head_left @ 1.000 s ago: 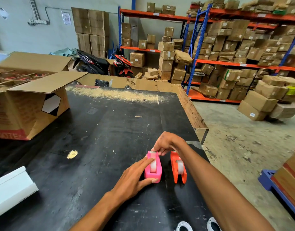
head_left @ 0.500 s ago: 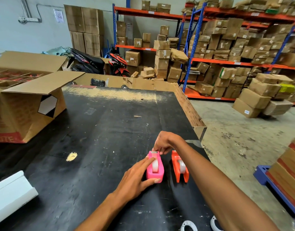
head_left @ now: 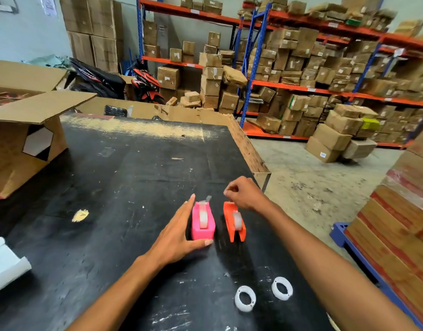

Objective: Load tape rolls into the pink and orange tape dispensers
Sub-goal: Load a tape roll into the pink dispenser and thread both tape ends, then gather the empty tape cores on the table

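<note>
The pink tape dispenser (head_left: 203,223) stands on the black table (head_left: 124,177) with a clear tape roll in it and a loose tape end sticking up at its far tip. My left hand (head_left: 176,237) lies against its left side, fingers straight, thumb wrapped round its near end. The orange tape dispenser (head_left: 234,222) stands just to the right, also holding a clear roll. My right hand (head_left: 242,193) hovers over its far tip with the fingertips pinched together; I see nothing between them.
Two white plastic rings (head_left: 245,298) (head_left: 282,288) lie near the table's front. An open cardboard box (head_left: 22,137) stands at the left, a white object (head_left: 5,266) at the front left. The table's right edge (head_left: 258,163) drops to the floor beside stacked cartons (head_left: 401,218).
My left index finger came off the pink roll and the hand now lies flat along the dispenser's side. My right hand shifted right, from the pink dispenser's tip to above the orange one's.
</note>
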`<action>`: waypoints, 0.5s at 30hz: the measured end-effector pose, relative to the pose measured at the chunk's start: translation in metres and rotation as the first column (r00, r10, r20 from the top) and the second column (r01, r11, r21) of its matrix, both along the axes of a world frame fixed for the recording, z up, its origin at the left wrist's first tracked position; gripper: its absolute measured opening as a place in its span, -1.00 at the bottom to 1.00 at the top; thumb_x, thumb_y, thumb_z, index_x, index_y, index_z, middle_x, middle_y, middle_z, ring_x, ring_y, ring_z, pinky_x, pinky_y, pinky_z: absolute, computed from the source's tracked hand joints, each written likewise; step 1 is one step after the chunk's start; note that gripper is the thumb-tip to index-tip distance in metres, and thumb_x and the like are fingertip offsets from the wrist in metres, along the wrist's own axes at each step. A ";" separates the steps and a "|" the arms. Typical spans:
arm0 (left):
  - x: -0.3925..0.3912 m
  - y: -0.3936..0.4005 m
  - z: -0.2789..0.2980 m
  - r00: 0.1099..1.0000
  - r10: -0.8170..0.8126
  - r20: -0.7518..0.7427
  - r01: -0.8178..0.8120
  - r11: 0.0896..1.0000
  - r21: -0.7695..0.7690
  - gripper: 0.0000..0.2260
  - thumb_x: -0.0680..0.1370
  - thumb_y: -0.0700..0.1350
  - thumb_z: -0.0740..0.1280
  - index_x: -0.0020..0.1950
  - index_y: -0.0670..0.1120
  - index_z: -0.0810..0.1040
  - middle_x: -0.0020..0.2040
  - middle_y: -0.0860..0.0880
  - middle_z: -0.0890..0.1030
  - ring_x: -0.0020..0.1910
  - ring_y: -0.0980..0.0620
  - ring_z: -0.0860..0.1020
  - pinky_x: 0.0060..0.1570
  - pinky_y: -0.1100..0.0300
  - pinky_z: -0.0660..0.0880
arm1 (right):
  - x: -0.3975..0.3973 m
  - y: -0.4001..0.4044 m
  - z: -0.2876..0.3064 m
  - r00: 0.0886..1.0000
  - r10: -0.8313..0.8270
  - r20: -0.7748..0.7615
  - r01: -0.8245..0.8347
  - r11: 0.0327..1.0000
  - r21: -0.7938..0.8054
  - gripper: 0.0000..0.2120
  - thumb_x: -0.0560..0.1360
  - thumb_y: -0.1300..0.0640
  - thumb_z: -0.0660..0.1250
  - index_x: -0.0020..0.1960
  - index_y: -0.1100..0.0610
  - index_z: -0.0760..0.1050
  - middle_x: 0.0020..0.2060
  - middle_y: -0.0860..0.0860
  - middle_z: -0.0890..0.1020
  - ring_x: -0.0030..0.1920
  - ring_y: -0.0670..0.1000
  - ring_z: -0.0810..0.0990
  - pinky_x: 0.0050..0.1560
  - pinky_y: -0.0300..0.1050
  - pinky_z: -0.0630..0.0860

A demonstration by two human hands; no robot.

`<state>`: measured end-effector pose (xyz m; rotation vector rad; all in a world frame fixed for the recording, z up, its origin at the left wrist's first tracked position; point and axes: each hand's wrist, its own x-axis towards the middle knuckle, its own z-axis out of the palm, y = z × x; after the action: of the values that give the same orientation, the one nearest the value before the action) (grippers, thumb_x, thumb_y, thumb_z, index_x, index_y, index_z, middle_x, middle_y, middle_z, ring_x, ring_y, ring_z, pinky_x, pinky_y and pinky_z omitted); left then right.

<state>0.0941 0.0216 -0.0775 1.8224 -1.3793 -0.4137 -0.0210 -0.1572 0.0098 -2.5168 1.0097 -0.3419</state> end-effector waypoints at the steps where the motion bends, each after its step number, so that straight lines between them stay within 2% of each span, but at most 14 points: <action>1: -0.004 0.003 0.002 1.000 0.016 0.017 -0.015 1.000 -0.019 -0.02 0.32 0.18 0.48 0.51 0.15 -0.14 0.51 0.25 0.05 0.50 0.17 0.09 0.46 0.08 0.16 | -0.010 0.002 0.001 1.000 0.000 0.009 0.000 1.000 -0.014 -0.83 0.49 0.16 0.31 -0.05 0.16 0.67 -0.08 0.10 0.72 -0.05 0.05 0.66 0.04 0.04 0.59; 3: -0.011 0.008 0.008 0.997 0.051 0.059 -0.047 0.996 -0.077 -0.11 0.34 0.21 0.45 0.51 0.12 0.01 0.46 0.27 0.12 0.49 0.17 0.12 0.46 0.09 0.14 | -0.030 0.006 0.003 1.000 0.014 0.017 -0.013 0.999 -0.035 -0.84 0.47 0.15 0.31 -0.09 0.13 0.68 -0.13 0.06 0.73 -0.10 0.03 0.66 0.00 0.06 0.60; 5: -0.021 0.013 0.012 0.992 0.082 0.095 -0.070 0.990 -0.124 -0.24 0.34 0.29 0.39 0.45 0.10 0.23 0.44 0.20 0.30 0.42 0.13 0.26 0.43 0.08 0.22 | -0.051 0.011 0.002 0.999 0.050 -0.010 -0.051 0.998 -0.044 -0.83 0.47 0.15 0.31 -0.10 0.14 0.68 -0.17 0.05 0.72 -0.16 0.02 0.64 -0.05 0.02 0.60; 7: -0.035 0.020 0.019 0.987 0.098 0.131 -0.079 0.987 -0.140 -0.29 0.29 0.42 0.28 0.33 0.06 0.43 0.32 0.10 0.49 0.31 0.10 0.38 0.34 0.10 0.31 | -0.073 0.018 0.000 0.992 0.097 -0.075 -0.101 0.994 -0.048 -0.83 0.48 0.13 0.33 -0.09 0.17 0.68 -0.12 0.09 0.73 -0.16 0.03 0.64 -0.06 -0.02 0.58; 9: -0.056 0.028 0.027 0.986 0.072 0.148 -0.051 0.989 -0.142 -0.32 0.27 0.45 0.24 0.21 0.04 0.54 0.17 0.09 0.58 0.16 0.11 0.47 0.23 0.13 0.40 | -0.101 0.027 0.000 0.975 0.149 -0.166 -0.152 0.988 -0.004 -0.83 0.48 0.09 0.35 -0.07 0.16 0.67 -0.10 0.11 0.73 -0.24 -0.05 0.60 -0.10 -0.08 0.54; 11: -0.079 0.035 0.032 0.989 -0.019 0.144 0.032 0.996 -0.087 -0.43 0.31 0.38 0.30 0.18 0.06 0.57 0.07 0.15 0.61 0.05 0.18 0.52 0.15 0.15 0.47 | -0.128 0.038 -0.001 0.941 0.220 -0.256 -0.210 0.975 0.067 -0.79 0.47 0.04 0.38 0.00 0.15 0.65 -0.04 0.09 0.72 -0.26 -0.11 0.56 -0.11 -0.17 0.47; 14: -0.110 0.045 0.030 0.968 -0.160 0.195 0.141 0.984 0.105 -0.42 0.34 0.34 0.34 0.28 0.11 0.48 0.17 0.14 0.59 0.11 0.20 0.52 0.18 0.15 0.47 | -0.167 0.050 -0.013 0.902 0.277 -0.332 -0.240 0.959 0.149 -0.53 0.40 -0.12 0.43 0.22 0.09 0.53 0.13 0.07 0.63 0.03 -0.01 0.59 0.08 -0.11 0.52; 15: -0.119 0.046 0.026 0.960 -0.178 0.215 0.147 0.977 0.153 -0.40 0.34 0.35 0.34 0.31 0.12 0.44 0.21 0.11 0.57 0.15 0.17 0.50 0.21 0.14 0.45 | -0.178 0.054 -0.016 0.895 0.289 -0.340 -0.250 0.956 0.155 -0.45 0.37 -0.15 0.44 0.28 0.07 0.48 0.17 0.06 0.60 0.07 -0.01 0.55 0.11 -0.11 0.50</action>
<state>-0.0249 0.0675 -0.0511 1.9201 -1.7032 -0.4016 -0.1985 -0.1034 -0.0059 -2.6274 0.7564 0.2612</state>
